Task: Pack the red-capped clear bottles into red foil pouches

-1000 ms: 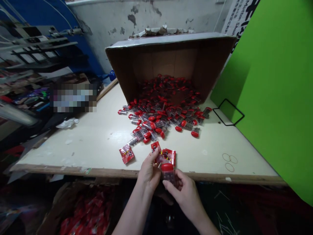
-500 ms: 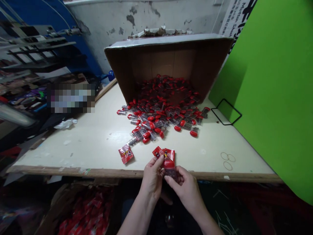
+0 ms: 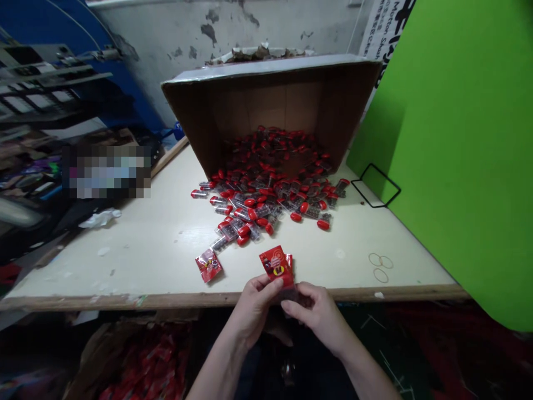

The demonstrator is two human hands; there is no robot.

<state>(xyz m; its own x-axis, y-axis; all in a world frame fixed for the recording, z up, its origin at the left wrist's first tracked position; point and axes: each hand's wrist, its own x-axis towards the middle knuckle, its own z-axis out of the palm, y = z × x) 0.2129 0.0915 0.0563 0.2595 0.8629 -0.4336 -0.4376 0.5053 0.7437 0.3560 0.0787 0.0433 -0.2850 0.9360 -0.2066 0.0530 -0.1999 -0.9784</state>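
Observation:
My left hand [image 3: 253, 309] grips a red foil sachet [image 3: 276, 265] upright above the table's front edge. My right hand [image 3: 314, 314] pinches the sachet's lower end, where a dark transparent tube [image 3: 296, 296] shows; the sachet hides most of it, including any red cap. A second red sachet [image 3: 208, 265] lies on the table to the left of my hands, out of their reach by a short gap. Beyond them spreads a heap of red-capped transparent tubes [image 3: 258, 208], spilling from a cardboard box [image 3: 270, 94] lying on its side.
Several rubber bands [image 3: 380, 265] lie at the table's right. A black wire frame [image 3: 375, 186] leans against a green board [image 3: 449, 139]. Below the table's wooden front edge [image 3: 137, 301], an open carton [image 3: 141, 361] holds red sachets. Crumpled white tissue [image 3: 100, 218] sits off the left edge.
The red-capped tube has gone from view behind the sachet, which now stands over it. My hands have drawn closer together around the sachet, and the view has shifted slightly.

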